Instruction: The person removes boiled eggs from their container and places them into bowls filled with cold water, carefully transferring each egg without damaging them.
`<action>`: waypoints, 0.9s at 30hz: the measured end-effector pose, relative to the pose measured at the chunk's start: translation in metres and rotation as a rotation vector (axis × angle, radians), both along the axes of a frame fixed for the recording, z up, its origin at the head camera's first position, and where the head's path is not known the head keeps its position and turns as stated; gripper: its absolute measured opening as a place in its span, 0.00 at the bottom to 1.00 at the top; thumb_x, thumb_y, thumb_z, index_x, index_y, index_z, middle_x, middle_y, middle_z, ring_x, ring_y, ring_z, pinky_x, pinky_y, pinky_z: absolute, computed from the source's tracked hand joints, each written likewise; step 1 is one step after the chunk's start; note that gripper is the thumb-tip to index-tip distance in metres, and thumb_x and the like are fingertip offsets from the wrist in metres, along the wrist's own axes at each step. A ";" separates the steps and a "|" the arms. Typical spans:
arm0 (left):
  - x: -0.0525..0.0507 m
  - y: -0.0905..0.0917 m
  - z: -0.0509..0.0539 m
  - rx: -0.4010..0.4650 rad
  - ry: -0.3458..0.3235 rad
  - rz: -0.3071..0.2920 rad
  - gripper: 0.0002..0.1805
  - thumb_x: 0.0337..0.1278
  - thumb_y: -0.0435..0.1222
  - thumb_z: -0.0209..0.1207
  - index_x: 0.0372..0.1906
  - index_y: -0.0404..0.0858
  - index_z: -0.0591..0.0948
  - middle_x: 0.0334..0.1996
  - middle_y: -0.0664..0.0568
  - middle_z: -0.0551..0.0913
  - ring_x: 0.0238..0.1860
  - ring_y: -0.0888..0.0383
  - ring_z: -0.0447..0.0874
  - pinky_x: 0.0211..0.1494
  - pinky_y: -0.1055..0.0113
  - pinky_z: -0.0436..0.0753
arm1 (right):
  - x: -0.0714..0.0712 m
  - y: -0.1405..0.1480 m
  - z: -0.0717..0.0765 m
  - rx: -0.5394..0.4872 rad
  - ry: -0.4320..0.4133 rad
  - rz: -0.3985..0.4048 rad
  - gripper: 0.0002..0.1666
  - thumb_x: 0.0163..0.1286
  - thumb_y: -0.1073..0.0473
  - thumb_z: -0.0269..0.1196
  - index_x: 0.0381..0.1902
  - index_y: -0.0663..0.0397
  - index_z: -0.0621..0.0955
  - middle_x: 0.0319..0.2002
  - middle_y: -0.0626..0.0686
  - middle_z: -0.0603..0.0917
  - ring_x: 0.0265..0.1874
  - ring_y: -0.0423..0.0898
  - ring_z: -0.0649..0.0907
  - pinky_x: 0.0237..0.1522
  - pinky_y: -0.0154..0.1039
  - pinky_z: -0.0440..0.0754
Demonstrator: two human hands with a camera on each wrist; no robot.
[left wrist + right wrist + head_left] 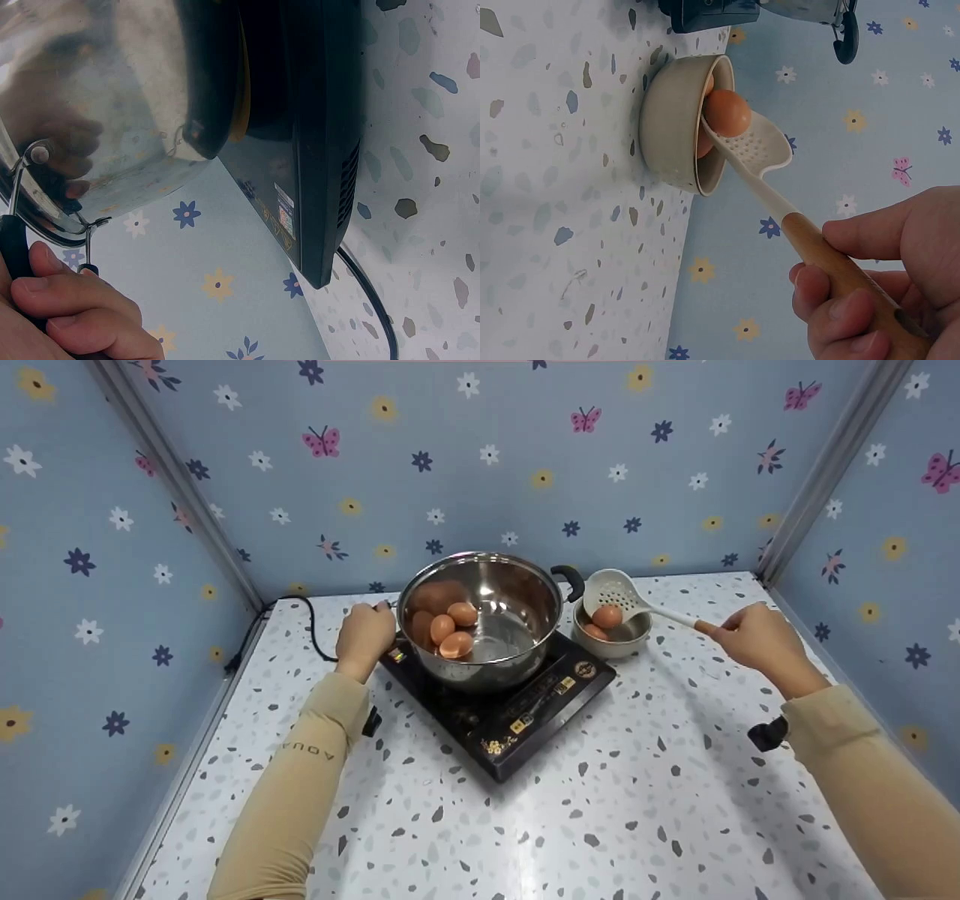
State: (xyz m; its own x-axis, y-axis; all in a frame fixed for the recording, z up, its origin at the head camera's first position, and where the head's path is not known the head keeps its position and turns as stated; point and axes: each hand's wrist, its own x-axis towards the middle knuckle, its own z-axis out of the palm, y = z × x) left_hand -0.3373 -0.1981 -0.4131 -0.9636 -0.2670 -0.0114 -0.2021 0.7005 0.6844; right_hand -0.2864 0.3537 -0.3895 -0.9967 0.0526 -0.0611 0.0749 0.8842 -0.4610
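My left hand [365, 636] grips the black side handle [16, 251] of a shiny steel pot [484, 671], its fingers curled round it in the left wrist view. Three brown eggs [456, 645] lie inside the pot, toward its left. In my right hand [757, 639] is the wooden handle [840, 274] of a white slotted spoon [613, 585]. The spoon's head tilts over a small beige bowl [673, 124]. A brown egg [728, 113] sits at the lower edge of the spoon, at the bowl's mouth. Below it, another egg [596, 632] shows in the bowl.
Under the pot is a black induction cooker [499, 757], set at an angle on the speckled white table [600, 832]. Its black cord [313, 630] runs off to the left. Flowered wall panels [480, 457] enclose the back and both sides. The pot's other handle [570, 583] points toward the bowl.
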 end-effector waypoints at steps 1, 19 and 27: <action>0.000 0.000 0.000 -0.001 0.004 0.002 0.28 0.86 0.48 0.37 0.40 0.35 0.82 0.44 0.36 0.86 0.43 0.41 0.83 0.52 0.43 0.80 | 0.001 0.001 0.000 0.002 0.001 0.002 0.37 0.80 0.36 0.62 0.45 0.69 0.90 0.18 0.49 0.75 0.20 0.46 0.71 0.23 0.42 0.69; 0.000 -0.001 0.000 -0.003 0.001 -0.007 0.26 0.86 0.47 0.36 0.30 0.41 0.76 0.39 0.37 0.85 0.39 0.41 0.82 0.49 0.44 0.80 | 0.009 0.018 0.016 0.091 -0.019 0.040 0.37 0.79 0.36 0.64 0.47 0.69 0.90 0.29 0.59 0.88 0.26 0.52 0.79 0.26 0.45 0.76; 0.001 0.001 0.000 -0.002 0.002 -0.003 0.26 0.86 0.47 0.37 0.32 0.39 0.78 0.41 0.36 0.85 0.40 0.41 0.82 0.49 0.44 0.80 | 0.010 0.017 0.020 0.083 0.032 0.006 0.41 0.78 0.32 0.64 0.52 0.70 0.89 0.26 0.58 0.85 0.24 0.52 0.78 0.25 0.45 0.73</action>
State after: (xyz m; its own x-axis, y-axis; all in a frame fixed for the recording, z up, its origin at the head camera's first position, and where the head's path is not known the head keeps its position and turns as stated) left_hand -0.3361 -0.1973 -0.4126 -0.9645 -0.2641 -0.0083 -0.1983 0.7028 0.6832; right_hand -0.2759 0.3705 -0.3691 -0.9984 0.0503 -0.0251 0.0561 0.9198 -0.3884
